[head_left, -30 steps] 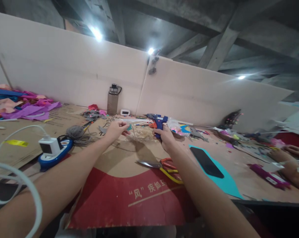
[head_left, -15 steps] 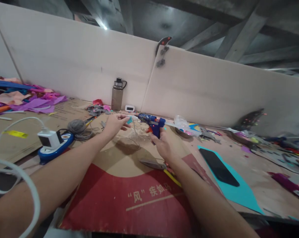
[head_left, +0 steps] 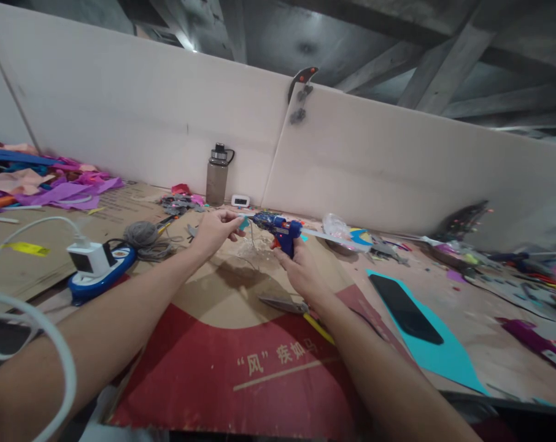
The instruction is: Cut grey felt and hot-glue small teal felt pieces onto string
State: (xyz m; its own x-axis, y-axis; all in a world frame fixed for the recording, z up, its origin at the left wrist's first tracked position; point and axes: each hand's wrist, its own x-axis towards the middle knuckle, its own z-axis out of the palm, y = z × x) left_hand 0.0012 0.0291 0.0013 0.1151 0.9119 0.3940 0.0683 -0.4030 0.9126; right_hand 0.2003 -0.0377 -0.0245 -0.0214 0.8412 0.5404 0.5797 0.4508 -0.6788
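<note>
A blue hot glue gun [head_left: 285,232] is in my right hand [head_left: 303,267], its fingers wrapped round the handle. A pale glue stick [head_left: 324,236] sticks out of the gun's back end. My left hand [head_left: 217,232] pinches a small turquoise piece [head_left: 244,223] between thumb and fingers; its exact shape is too small to tell. The gun's nozzle points left and is at or very near this piece. Below the hands, scissors [head_left: 287,304] with a yellow handle lie on the red and tan cardboard [head_left: 213,368], partly hidden by my right forearm.
A power strip [head_left: 100,273] with a white charger and grey yarn [head_left: 142,236] lie at left. Behind stand a water bottle [head_left: 217,178] and a small white display [head_left: 240,201]. A black phone [head_left: 404,307] rests on turquoise sheet [head_left: 457,362] at right. Coloured scraps [head_left: 70,190] pile up far left.
The glue gun in my right hand has moved slightly left, bringing its nozzle closer to the turquoise piece. My left hand has barely moved.
</note>
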